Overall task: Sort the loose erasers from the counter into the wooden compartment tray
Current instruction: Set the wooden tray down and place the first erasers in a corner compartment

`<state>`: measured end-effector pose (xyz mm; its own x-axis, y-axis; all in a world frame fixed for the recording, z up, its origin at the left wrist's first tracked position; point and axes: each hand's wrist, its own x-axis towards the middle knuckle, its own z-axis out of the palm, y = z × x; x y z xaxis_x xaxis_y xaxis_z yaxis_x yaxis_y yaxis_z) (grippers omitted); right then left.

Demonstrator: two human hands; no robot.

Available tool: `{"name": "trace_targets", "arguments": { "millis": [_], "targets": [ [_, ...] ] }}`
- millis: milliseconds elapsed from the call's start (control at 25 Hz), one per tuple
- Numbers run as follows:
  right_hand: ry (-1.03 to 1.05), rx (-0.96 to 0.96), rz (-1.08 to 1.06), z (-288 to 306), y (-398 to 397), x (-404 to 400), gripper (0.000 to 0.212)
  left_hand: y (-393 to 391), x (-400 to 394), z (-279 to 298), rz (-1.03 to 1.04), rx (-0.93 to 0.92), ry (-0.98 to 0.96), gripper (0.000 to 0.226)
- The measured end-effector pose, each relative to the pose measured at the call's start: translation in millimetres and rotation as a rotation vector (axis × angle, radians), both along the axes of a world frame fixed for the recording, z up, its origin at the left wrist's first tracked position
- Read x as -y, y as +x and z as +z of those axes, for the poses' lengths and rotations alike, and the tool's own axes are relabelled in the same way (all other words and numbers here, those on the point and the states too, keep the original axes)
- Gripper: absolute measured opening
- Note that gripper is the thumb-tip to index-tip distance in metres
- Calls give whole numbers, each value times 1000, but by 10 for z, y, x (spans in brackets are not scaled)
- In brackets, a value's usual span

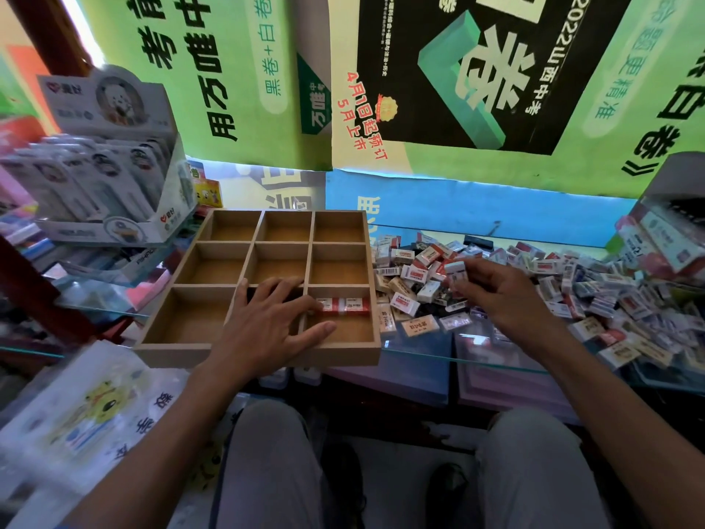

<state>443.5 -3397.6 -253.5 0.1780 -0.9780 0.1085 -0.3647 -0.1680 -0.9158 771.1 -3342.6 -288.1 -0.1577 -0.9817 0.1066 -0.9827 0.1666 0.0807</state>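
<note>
Our left hand point(267, 322) lay flat-fingered across the tray point(183, 351), at the counter's near edge. Right hand point(492, 295), grip pinching one eraser point(456, 272) above the pile point(553, 284). Best seated beside the two point(343, 305) in the near-right compartment.

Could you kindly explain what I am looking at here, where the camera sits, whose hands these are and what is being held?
There is no machine here: a person wears a wide-angle camera on the head, so the single picture looks forward and down at their own two bare hands and knees. In front is a glass counter. On it stands a shallow wooden tray with nine square compartments; only the near right compartment holds anything, a row of red-and-white wrapped erasers. To the tray's right lies a big loose heap of small wrapped erasers. The left hand rests spread on the tray, fingertips by the placed erasers. The right hand pinches one small white wrapped eraser above the heap.
</note>
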Motion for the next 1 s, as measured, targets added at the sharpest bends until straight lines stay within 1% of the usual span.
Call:
{"name": "trace_targets", "arguments": {
  "millis": [120,240,320,440,520,600,720,840,1000],
  "targets": [
    [18,-21,60,97,180,-73,30,10,-12,3,-7,0,7,83],
    [4,-86,51,157,412,-137,18,14,-16,17,-7,0,20,80],
    [-67,-207,128,172,631,-178,15,3,-11,24,-10,17,32,82],
    [-198,-464,255,166,1059,-212,14,14,-21,23,-11,24,15,87],
    [-188,-628,328,104,1301,-195,11,15,-27,28,-13,18,-5,88],
    [-189,-734,338,33,1444,-150,8,5,-26,32,-13,10,1,88],
    [-286,-811,287,-26,1525,-113,14,9,-19,27,-12,22,12,88],
    [-397,-870,306,-44,1511,-109,20,13,-16,10,-14,20,-1,86],
    [-408,-959,391,9,1460,-120,22,17,-13,-3,-17,-3,-12,81]
  ]
}}
